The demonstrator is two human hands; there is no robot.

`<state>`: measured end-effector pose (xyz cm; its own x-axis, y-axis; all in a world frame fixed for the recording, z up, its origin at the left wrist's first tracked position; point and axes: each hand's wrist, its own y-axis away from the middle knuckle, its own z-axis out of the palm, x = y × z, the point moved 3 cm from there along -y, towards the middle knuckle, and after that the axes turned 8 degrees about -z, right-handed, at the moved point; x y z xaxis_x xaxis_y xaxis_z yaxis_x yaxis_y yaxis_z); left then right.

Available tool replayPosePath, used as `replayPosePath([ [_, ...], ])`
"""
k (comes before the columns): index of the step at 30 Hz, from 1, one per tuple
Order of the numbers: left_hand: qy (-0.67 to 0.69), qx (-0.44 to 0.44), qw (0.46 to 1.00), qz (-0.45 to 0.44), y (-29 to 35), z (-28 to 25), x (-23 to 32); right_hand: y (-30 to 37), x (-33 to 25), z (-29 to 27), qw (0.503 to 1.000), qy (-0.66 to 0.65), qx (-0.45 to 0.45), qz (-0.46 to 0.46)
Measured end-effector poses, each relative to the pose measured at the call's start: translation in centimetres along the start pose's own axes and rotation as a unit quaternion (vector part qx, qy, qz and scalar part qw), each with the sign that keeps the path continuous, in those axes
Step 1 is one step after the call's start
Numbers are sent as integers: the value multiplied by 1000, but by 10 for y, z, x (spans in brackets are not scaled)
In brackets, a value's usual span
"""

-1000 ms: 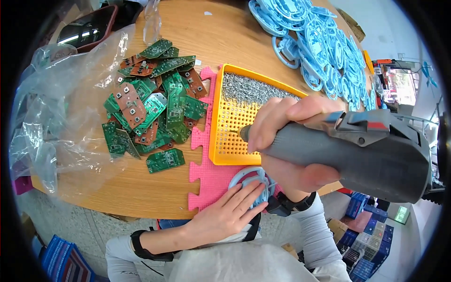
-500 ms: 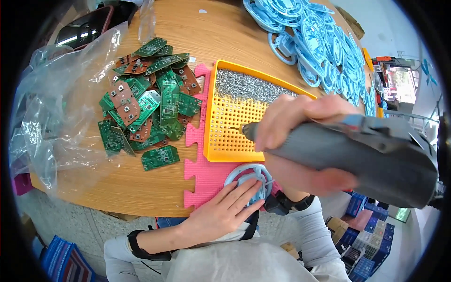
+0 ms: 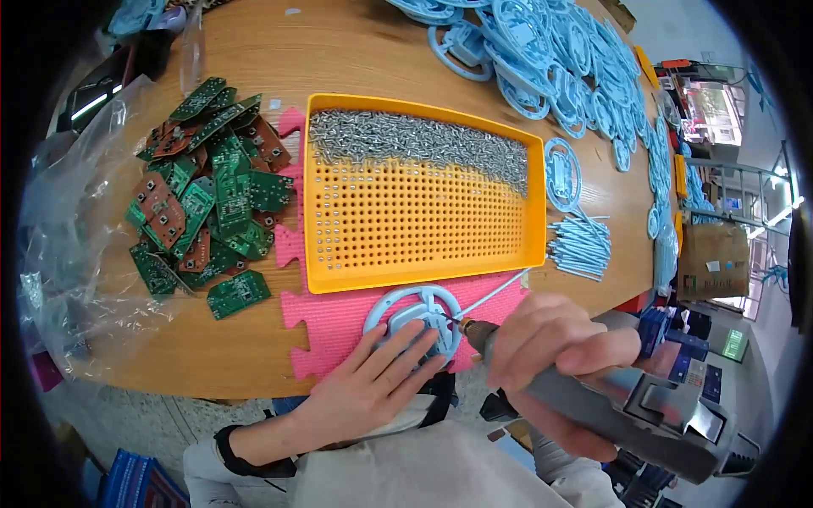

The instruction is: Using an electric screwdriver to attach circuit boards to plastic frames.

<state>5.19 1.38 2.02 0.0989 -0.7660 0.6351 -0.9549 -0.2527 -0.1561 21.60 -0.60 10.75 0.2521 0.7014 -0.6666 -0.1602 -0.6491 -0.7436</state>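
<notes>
Spread flat, my left hand (image 3: 364, 385) presses its fingers on a round light-blue plastic part (image 3: 434, 306) lying on a pink foam mat (image 3: 318, 339). A thin blue rod (image 3: 500, 290) extends from this part toward the upper right. My right hand (image 3: 555, 343) is wrapped around a dark grey electric screwdriver (image 3: 648, 406). Its thin bit reaches the right side of the part, near my left fingertips; whether a screw sits under the tip is too small to tell. Just beyond the part stands a yellow tray (image 3: 423, 216) with a grid of holes and loose silver screws (image 3: 406, 140) along its far side.
Left of the mat lies a heap of green and brown circuit boards (image 3: 229, 186), beside a clear plastic bag (image 3: 63, 254). Right of the tray are a bundle of blue rods (image 3: 580, 247) and one blue ring part (image 3: 562, 175). More blue parts (image 3: 550, 72) pile up at the far right.
The screwdriver has come from over the tray down to the blue part, my right hand moving with it. My left hand stays on the part. The whole view has shifted.
</notes>
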Motion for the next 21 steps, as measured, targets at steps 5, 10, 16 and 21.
replayPosePath([
  [5,-6,-7,1000,-3,0,-2,1,5,2,-4,999,-7,13,-34],
  [10,-12,3,1000,-4,0,-1,0,6,4,2,1000,23,5,-19],
  [16,-9,9,1000,-4,0,-2,-1,3,3,3,998,39,-23,-33],
  [21,-3,10,1000,-6,-1,-3,0,0,4,-1,997,27,-64,-33],
])
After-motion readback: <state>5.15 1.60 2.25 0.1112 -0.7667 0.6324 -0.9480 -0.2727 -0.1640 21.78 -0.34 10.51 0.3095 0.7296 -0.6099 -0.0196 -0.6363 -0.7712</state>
